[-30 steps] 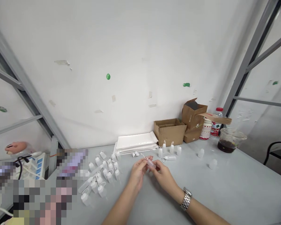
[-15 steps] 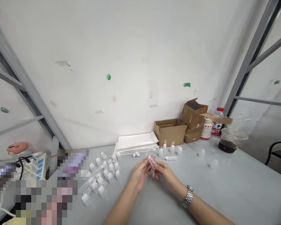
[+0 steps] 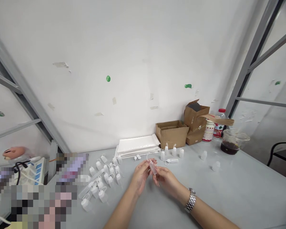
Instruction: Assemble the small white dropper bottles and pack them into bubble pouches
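Observation:
Both my hands meet over the grey table (image 3: pixel 240 194) and pinch one small clear plastic bottle (image 3: pixel 153 167). My left hand (image 3: pixel 140 176) grips its upper end with the fingertips. My right hand (image 3: pixel 165 179), with a metal watch (image 3: pixel 190 199) on the wrist, holds the lower part. A thin cap tether loops off the bottle's top. To the left lies a cluster of several similar small bottles (image 3: pixel 102 179) with tethered caps.
A stack of white padded envelopes (image 3: pixel 138 145) lies by the wall, with a few upright bottles (image 3: pixel 173 152) next to it. Cardboard boxes (image 3: pixel 173 133), a red-capped drink bottle (image 3: pixel 219 125) and a bowl of dark liquid (image 3: pixel 233 143) stand at the back right. A power strip (image 3: pixel 35 171) sits far left.
The bottle has been turned from lying across between my hands to standing more upright. Both hands stay together over the same spot.

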Demonstrator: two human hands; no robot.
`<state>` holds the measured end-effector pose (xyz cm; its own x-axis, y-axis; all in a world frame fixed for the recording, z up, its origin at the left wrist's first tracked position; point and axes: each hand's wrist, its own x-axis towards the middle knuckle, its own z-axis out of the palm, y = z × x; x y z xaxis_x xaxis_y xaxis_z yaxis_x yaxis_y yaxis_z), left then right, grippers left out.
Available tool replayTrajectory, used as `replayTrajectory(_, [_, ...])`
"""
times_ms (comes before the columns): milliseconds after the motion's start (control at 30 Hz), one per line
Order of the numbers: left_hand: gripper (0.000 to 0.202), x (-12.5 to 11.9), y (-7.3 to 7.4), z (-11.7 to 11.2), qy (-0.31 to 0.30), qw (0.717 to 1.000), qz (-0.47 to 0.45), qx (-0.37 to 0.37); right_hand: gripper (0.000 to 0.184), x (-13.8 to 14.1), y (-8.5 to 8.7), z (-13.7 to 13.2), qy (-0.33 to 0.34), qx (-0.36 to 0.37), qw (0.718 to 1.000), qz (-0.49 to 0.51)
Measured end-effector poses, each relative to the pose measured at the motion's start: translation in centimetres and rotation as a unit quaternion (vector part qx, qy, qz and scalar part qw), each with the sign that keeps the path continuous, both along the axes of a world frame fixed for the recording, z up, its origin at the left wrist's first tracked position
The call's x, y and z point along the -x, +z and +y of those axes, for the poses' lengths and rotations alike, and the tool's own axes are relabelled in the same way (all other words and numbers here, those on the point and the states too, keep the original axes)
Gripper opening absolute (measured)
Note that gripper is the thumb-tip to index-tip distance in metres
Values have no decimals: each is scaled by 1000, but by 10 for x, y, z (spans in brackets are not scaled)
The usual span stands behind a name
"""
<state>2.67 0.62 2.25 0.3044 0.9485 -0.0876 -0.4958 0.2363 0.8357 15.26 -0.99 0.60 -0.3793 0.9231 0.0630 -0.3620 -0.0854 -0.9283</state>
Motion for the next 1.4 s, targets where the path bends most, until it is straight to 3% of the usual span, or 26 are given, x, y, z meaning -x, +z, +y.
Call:
replayTrajectory(167, [24,2,2,1,-9,1000,6,-19,37,-2,-1,0,26,6,1000,12])
replayTrajectory(300, [26,2,1,1,10,999,38,-19,42,3,-4,0,-40,-41,994,-95])
replayTrajectory(367, [28,3,1,1,19,998,56,-20,42,5,-5,-2,-100,-83,974,-186])
replayTrajectory(467, [28,3,1,1,31,997,65,-27,34,5,-7,-5,-201,-162,916,-309])
replayTrajectory(533, [28,1,1,0,35,998,48,-22,27,4,-8,-7,-241,-187,884,-354])
replayTrajectory(600, [26,0,1,0,25,999,27,-19,24,3,-8,-7,-255,-189,876,-363])
replayTrajectory(700, [24,0,4,-2,-7,999,27,-29,27,3,-6,-7,-202,-163,918,-302])
replayTrajectory(833, [28,5,12,-4,-53,996,65,-35,38,3,-3,-7,-23,-76,990,-115])
replayTrajectory(967, [24,11,14,-3,-84,994,57,-33,37,1,1,-7,71,7,997,17])
replayTrajectory(1100, [24,13,9,1,-36,999,20,-14,31,-1,3,-3,31,1,999,14])
replayTrajectory(1400, [15,5,1,2,-14,998,-58,9,26,-4,4,-1,-111,-66,986,-108])
